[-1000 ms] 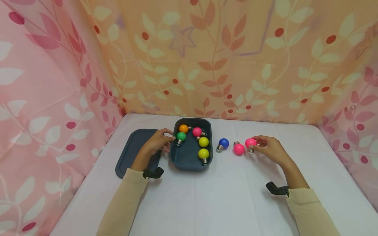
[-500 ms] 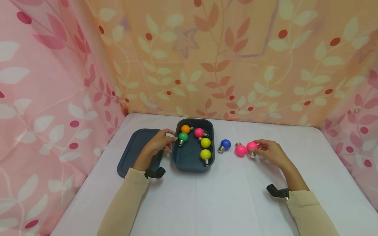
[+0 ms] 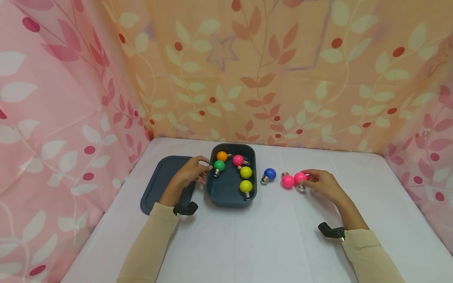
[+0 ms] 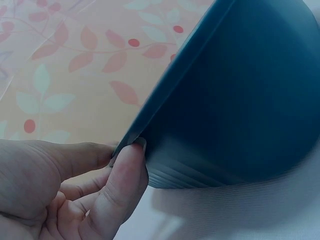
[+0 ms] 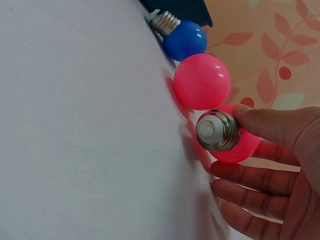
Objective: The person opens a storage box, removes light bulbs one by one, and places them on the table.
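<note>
My right hand [image 3: 323, 184] pinches a pink bulb [image 5: 246, 145] between thumb and fingers, its metal screw base facing the right wrist camera. Against it, or very close, lies a second pink bulb [image 3: 288, 181]. A blue bulb [image 3: 270, 173] lies further left, beside the dark blue-grey box [image 3: 226, 202]. The left hand [image 3: 191, 172] grips the left rim of that box, thumb and finger pinching it in the left wrist view. Inside are an orange bulb [image 3: 222, 156], a green bulb [image 3: 219, 166], another pink bulb [image 3: 238, 160] and two yellow bulbs [image 3: 245, 186].
A flat dark lid [image 3: 159, 184] lies left of the box, partly under the left forearm and hand. White cloth [image 3: 265, 243] covers the table. Floral curtains [image 3: 198, 78] hang behind and at both sides.
The right hand has lowered the pink bulb a little, down beside the other pink one. The left hand keeps its grip on the box rim. The head view has shifted slightly.
</note>
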{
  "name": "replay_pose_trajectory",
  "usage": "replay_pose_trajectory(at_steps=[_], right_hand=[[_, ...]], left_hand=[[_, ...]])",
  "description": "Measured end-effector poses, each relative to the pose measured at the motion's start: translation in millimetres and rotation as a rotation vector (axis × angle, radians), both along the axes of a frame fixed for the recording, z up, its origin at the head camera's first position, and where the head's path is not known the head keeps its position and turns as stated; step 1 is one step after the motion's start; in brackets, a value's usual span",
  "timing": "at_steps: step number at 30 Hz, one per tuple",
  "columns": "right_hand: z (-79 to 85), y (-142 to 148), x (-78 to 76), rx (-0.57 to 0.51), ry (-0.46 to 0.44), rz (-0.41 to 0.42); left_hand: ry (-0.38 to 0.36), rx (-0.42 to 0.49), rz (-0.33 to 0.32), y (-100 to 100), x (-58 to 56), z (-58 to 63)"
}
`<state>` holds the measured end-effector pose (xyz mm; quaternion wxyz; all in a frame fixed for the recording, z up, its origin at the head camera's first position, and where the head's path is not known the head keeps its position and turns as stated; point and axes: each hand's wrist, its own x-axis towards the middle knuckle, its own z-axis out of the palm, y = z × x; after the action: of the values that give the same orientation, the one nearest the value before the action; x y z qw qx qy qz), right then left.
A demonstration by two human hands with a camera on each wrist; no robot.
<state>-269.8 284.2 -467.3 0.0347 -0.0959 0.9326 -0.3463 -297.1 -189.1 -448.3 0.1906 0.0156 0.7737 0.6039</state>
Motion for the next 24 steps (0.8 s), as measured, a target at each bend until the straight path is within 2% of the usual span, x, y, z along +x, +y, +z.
replay_pose_trajectory(at_steps=[14,24], right_hand=[[-6.2,-1.6,-2.9,0.024,-0.03,-0.04],[-6.2,-1.7,-2.1,0.032,-0.038,-0.038]], left_hand=[[-0.003,-0.001,0.002,-1.3,-0.5,0.1],[-0.002,0.001,0.001,-0.7,-0.7,-1.5]])
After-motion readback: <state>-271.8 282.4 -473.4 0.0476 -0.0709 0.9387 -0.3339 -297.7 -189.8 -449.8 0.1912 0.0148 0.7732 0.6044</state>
